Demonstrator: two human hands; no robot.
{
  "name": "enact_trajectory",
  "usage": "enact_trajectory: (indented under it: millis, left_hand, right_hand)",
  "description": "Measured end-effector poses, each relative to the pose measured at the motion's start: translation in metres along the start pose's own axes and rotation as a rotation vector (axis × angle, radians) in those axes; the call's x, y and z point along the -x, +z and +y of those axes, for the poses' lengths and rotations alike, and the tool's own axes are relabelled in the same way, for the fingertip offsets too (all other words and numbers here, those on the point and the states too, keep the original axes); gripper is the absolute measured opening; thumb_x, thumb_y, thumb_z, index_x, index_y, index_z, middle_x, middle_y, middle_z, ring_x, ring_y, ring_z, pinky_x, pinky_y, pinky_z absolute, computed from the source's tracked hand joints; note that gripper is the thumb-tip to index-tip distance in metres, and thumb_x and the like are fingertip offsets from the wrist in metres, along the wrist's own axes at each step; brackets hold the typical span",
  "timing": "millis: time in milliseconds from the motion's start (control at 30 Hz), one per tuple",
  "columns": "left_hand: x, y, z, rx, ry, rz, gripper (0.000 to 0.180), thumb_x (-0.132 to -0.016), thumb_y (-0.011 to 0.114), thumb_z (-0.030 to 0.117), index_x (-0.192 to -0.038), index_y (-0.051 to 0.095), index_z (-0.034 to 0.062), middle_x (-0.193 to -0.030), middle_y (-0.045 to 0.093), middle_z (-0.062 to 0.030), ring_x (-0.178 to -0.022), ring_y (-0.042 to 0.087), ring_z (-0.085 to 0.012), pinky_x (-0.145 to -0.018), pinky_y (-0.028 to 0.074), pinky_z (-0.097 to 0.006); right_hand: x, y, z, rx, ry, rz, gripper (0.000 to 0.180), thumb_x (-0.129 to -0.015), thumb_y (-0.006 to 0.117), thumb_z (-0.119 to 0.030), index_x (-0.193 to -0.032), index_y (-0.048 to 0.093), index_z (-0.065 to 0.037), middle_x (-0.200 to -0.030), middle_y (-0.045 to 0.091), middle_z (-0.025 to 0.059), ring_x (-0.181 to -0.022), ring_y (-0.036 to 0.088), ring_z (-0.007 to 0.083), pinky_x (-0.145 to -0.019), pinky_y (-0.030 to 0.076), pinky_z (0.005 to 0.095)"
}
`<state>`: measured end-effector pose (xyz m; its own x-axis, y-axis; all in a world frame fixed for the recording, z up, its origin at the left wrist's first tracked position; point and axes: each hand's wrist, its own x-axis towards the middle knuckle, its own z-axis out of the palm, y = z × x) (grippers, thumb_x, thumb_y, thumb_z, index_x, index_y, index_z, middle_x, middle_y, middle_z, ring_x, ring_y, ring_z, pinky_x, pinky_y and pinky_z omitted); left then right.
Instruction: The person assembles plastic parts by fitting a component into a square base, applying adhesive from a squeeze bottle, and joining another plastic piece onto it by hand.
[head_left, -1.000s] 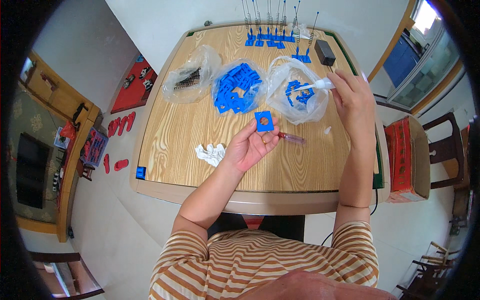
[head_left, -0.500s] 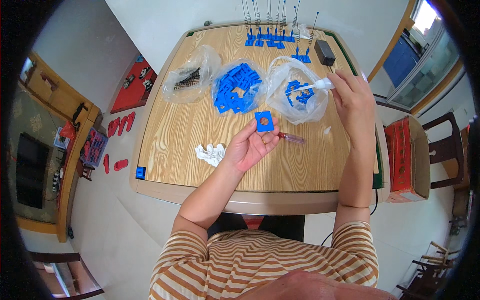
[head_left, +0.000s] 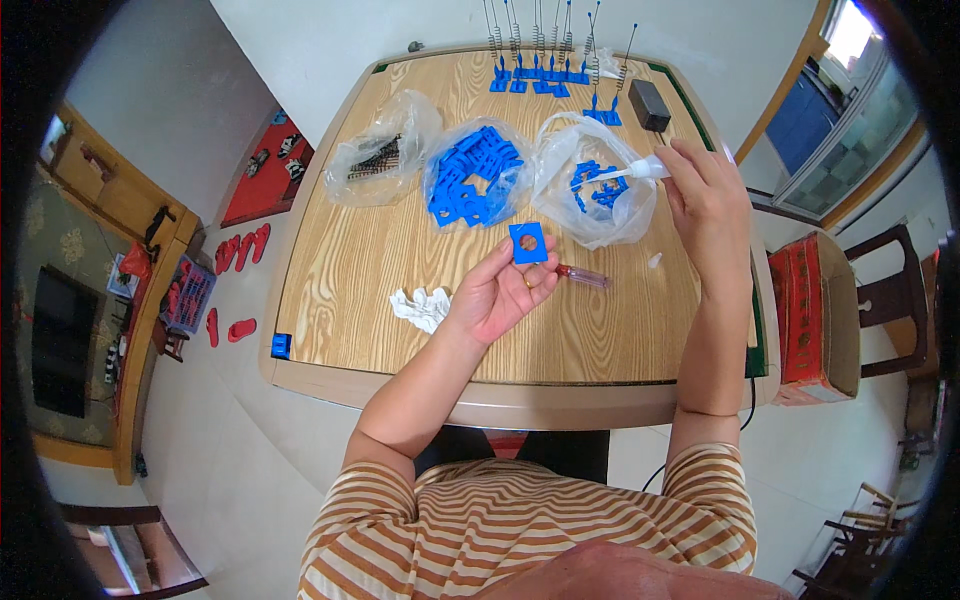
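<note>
My left hand (head_left: 498, 292) pinches a flat blue square plate (head_left: 520, 254) with a round hole, held up above the middle of the table. In my right hand (head_left: 706, 190) is a white glue bottle (head_left: 648, 168), tilted so its long thin nozzle points left. The nozzle passes over an open clear bag (head_left: 553, 205) holding small blue parts (head_left: 600, 188). Left of that bag, another clear bag is full of blue plates (head_left: 474, 172). A red-tipped screwdriver with a clear handle (head_left: 588, 278) lies just right of my left hand.
At the far edge stand several blue bases with upright springs (head_left: 540, 75), beside a dark block (head_left: 650, 106). A bag of dark springs (head_left: 378, 160) lies at left. Crumpled white tissue (head_left: 420, 309) and a small blue piece (head_left: 281, 346) are nearer. A carton (head_left: 815, 315) stands right of the table.
</note>
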<state>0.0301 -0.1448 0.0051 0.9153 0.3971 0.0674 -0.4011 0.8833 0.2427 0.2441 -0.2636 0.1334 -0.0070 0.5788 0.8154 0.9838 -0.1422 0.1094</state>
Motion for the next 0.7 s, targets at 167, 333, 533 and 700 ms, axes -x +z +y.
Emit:
enact_trajectory:
  millis: [167,333,533,700]
  left_hand:
    - [0.0008,0.0002,0.0004,-0.001,-0.001,0.012,0.038,-0.093,0.052,0.023,-0.123,0.045,0.0014,-0.124,0.052,-0.018,-0.107,0.055,-0.0289,-0.09,0.048,-0.043]
    - [0.0003,0.0005,-0.0002,-0.011,0.008,0.03,0.038,-0.093,0.052,0.023,-0.122,0.046,0.0013,-0.123,0.052,-0.0182,-0.107,0.055,-0.0288,-0.09,0.047,-0.042]
    - [0.0004,0.0003,0.0006,-0.002,-0.004,-0.001,0.037,-0.093,0.051,0.023,-0.122,0.046,0.0012,-0.123,0.053,-0.0179,-0.107,0.056,-0.0286,-0.089,0.048,-0.043]
    - [-0.0001,0.0009,-0.0002,-0.022,0.003,-0.002,0.037,-0.093,0.051,0.023,-0.122,0.046,0.0011,-0.123,0.053,-0.0177,-0.107,0.056,-0.0283,-0.089,0.048,-0.043]
  right_hand:
    - [-0.0008,-0.003,-0.0029,-0.016,0.041,-0.027,0.031,-0.068,0.069,0.0,-0.098,0.065,-0.008,-0.101,0.064,0.0073,-0.089,0.06,0.0262,-0.077,0.049,0.035]
    - [-0.0014,-0.0016,-0.0018,-0.001,-0.001,0.01,0.031,-0.066,0.067,-0.001,-0.095,0.065,-0.008,-0.098,0.064,0.0073,-0.085,0.059,0.0252,-0.073,0.048,0.0356]
    - [-0.0012,-0.0009,-0.0015,0.003,-0.003,0.004,0.029,-0.066,0.067,-0.001,-0.095,0.065,-0.008,-0.098,0.064,0.0077,-0.085,0.06,0.0255,-0.073,0.048,0.0356]
    - [0.0001,-0.0015,-0.0003,-0.009,0.013,-0.019,0.033,-0.066,0.07,0.0,-0.098,0.065,-0.008,-0.1,0.064,0.0076,-0.088,0.059,0.0257,-0.075,0.048,0.0357]
